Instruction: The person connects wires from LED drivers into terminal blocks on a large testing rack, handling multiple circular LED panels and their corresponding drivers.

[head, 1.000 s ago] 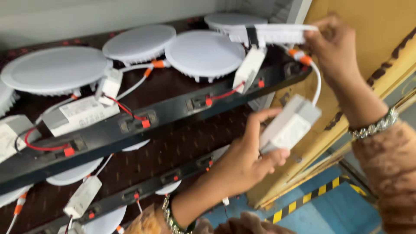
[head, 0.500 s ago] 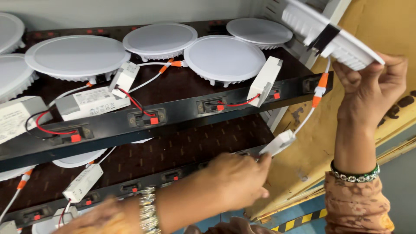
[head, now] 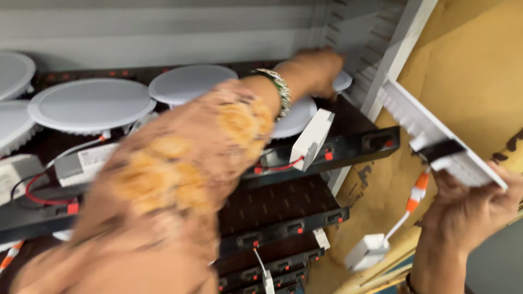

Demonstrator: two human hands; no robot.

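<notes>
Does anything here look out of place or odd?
One round light is off the rack, tilted in the right hand, its small white box dangling loose on a wire. The others lie flat.

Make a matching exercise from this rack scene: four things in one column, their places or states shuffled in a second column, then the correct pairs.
Things
1. left hand
2. right hand
3. small white box
4. red wire

Places or states
A. dangles on a cord below a held lamp
B. grips a white panel lamp
C. reaches to the back of the rack
D. loops at the rack's left end

Pairs: 1-C, 2-B, 3-A, 4-D
</notes>
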